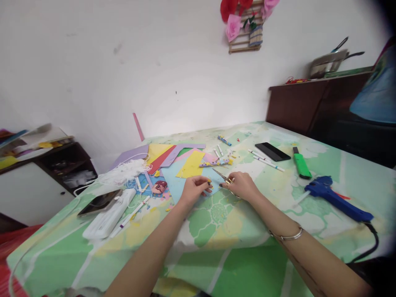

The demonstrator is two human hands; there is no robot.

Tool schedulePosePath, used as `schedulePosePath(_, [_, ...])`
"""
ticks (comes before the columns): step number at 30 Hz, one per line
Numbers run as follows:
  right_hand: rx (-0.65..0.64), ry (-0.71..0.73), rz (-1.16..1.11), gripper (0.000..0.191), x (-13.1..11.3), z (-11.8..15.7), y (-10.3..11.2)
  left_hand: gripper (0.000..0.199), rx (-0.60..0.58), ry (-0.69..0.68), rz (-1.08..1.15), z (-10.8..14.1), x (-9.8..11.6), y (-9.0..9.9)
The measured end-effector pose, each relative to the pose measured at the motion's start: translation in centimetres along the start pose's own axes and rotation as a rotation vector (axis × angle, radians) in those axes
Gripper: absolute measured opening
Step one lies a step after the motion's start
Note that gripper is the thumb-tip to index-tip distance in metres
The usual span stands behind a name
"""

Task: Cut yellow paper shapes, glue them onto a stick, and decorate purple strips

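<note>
My right hand [242,185] is closed around the handles of small scissors [220,173], whose blades point up and left over the paper. Just left of it, my left hand [196,189] has its fingers curled together above the edge of a light blue sheet [170,181]; what they hold, if anything, is too small to name. A yellow sheet [192,163] lies beyond my hands, beside a decorated purple strip [213,163] with yellow bits.
Left are a white power strip [108,216], a phone [100,202] and tangled white string [126,171]. Right are a black phone [272,151], a green cutter [301,165] and a blue glue gun [340,200] with a cord. Pens [269,163] lie behind my right hand.
</note>
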State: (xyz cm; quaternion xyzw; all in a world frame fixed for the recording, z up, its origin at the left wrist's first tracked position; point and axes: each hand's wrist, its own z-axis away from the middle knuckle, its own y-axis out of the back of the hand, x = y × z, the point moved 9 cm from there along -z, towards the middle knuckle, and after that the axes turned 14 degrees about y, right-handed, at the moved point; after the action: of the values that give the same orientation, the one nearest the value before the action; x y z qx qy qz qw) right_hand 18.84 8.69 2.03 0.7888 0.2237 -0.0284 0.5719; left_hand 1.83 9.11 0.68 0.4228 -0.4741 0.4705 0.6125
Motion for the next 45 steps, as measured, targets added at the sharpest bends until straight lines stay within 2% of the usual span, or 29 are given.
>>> schedulePosePath(10, [-0.007, -0.004, -0.007, 0.020, 0.2, 0.0, -0.3, 0.017, -0.011, 0.010, -0.013, -0.3, -0.5, 0.0])
schedulePosePath(20, [-0.012, -0.007, -0.035, 0.025, 0.0, -0.1, 0.0, 0.021, -0.064, -0.013, -0.001, 0.2, -0.1, -0.5])
schedulePosePath(22, [0.024, -0.018, -0.123, 0.024, -0.2, 0.0, 0.3, 0.023, -0.078, -0.029, -0.003, 0.3, 0.0, -0.7])
schedulePosePath(26, [0.021, -0.060, -0.523, 0.013, -0.9, 0.4, -0.5, 0.026, -0.092, -0.054, -0.015, -0.1, -0.2, -1.1])
schedulePosePath(30, [-0.003, -0.073, -0.596, 0.013, -0.9, 0.4, -1.1, 0.023, -0.065, -0.081, -0.048, -0.4, -0.2, -1.0])
schedulePosePath(34, [0.080, -0.112, -0.562, 0.020, 0.6, 0.2, -0.8, 0.021, -0.019, -0.117, -0.145, -0.5, 0.0, -0.6])
schedulePosePath(37, [0.094, -0.113, -0.565, 0.023, 1.2, 0.0, -1.1, 0.020, 0.004, -0.179, -0.284, -0.2, 0.5, -0.8])
schedulePosePath(41, [0.014, -0.047, -0.606, 0.023, 0.5, -0.1, -2.2, 0.016, 0.006, -0.265, -0.486, 0.4, 1.0, -1.7])
schedulePosePath(45, [-0.070, 0.039, -0.650, 0.023, -0.8, 0.1, -2.9, 0.014, -0.005, -0.297, -0.597, 0.5, 0.9, -2.1])
